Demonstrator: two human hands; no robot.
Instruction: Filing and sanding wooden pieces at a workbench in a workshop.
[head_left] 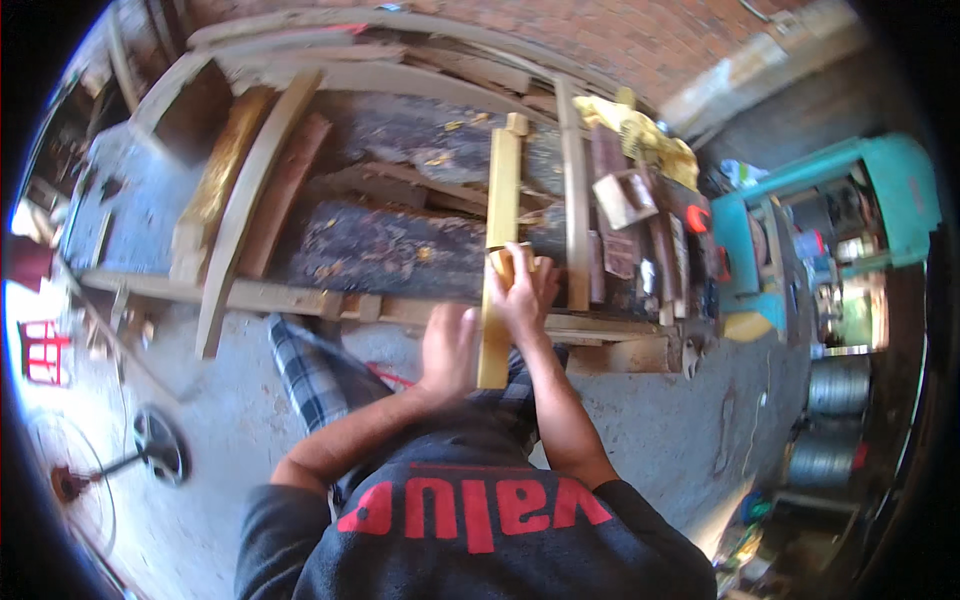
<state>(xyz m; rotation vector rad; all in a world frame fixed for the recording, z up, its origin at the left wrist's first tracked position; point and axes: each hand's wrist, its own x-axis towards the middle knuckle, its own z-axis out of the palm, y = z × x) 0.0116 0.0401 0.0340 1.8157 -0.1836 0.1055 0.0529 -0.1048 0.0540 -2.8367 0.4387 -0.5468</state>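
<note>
A long, pale yellow wooden bar (503, 190) runs lengthwise from the far part of the workbench (370, 245) to in front of my body, its near end overhanging the front edge. A dark line crosses it near the middle, just beyond my fingers. My right hand (522, 295) is closed around the bar at that spot, partly covering it. Beside the near part of the bar, on its left, is my left hand (449, 348), blurred by motion. Whether it touches the bar is unclear. A small wooden block (517, 123) sits at the bar's far end.
Wooden boards (255, 200) lie across the bench's left side. On the right are a narrow batten (573, 200), a wooden block (624, 198), several dark-handled tools and a yellow cloth (640, 130). A turquoise machine (740, 245) stands farther right. Long planks line the back.
</note>
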